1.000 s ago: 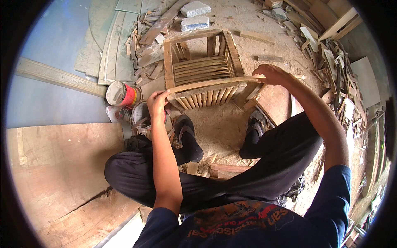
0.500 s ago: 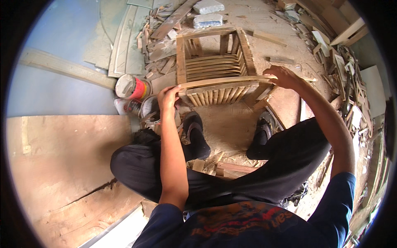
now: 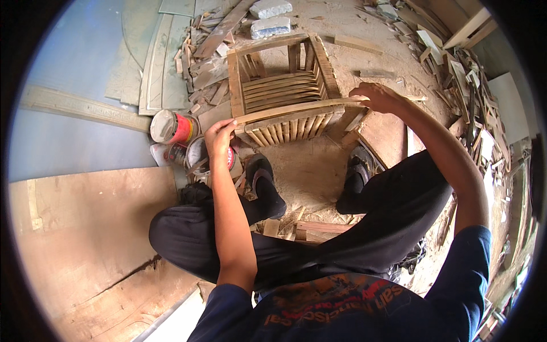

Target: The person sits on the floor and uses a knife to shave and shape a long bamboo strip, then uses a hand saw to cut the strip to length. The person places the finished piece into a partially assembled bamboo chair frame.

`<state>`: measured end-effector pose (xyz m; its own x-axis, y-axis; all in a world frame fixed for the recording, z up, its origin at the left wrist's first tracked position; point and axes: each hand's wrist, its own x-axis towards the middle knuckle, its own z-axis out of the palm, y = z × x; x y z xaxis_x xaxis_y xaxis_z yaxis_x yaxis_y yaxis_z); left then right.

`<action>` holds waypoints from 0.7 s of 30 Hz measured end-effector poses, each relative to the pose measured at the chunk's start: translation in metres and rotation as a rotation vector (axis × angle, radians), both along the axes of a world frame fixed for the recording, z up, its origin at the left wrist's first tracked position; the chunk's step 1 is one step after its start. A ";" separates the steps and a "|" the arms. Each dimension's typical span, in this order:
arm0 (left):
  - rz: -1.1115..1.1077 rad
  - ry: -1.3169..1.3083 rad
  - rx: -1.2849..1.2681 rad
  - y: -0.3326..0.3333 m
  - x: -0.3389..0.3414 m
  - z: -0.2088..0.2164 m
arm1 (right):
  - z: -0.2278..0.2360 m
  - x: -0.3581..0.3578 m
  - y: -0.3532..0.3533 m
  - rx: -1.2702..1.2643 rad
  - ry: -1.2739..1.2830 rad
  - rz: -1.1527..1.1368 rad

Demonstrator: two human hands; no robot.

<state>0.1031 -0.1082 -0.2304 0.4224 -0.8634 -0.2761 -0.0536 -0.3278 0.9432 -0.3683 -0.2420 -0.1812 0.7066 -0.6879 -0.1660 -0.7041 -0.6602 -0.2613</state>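
A slatted wooden frame (image 3: 235, 85) with an open top stands on the floor in front of my feet. Along its near upper edge runs a long, thin wooden strip (image 3: 296, 108); whether it is fixed to the frame I cannot tell. My left hand (image 3: 219, 137) is closed on the strip's left end, thumb on top. At the other end, my right hand (image 3: 377, 98) bends over from above with its fingers pinched on the strip. The undersides of both grips are partly hidden.
Left of the frame stand a red paint can (image 3: 174, 127) and an open bucket (image 3: 198, 153). Wood scraps (image 3: 208, 80) lie behind them, and a larger offcut pile (image 3: 476, 108) lines the right. Two pale blocks (image 3: 270, 27) lie beyond the frame. A wide board (image 3: 94, 211) is at the left.
The whole view has shifted a little, so the frame and both hands appear slightly farther left. Both hands stay closed on the strip's ends.
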 end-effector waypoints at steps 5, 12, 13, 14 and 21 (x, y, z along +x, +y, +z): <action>0.012 -0.023 0.030 -0.001 -0.002 0.004 | 0.001 0.001 0.001 -0.003 -0.019 -0.005; 0.055 -0.044 0.006 -0.002 -0.008 0.003 | -0.004 -0.001 -0.002 -0.010 -0.004 0.007; 0.056 -0.038 0.001 -0.002 -0.008 0.002 | -0.004 -0.001 -0.002 -0.016 0.009 0.006; 0.057 -0.031 -0.004 -0.002 -0.007 0.001 | -0.004 0.000 -0.002 -0.016 0.004 0.002; 0.105 -0.009 -0.001 -0.004 -0.008 0.001 | -0.007 -0.003 -0.002 0.010 0.021 -0.037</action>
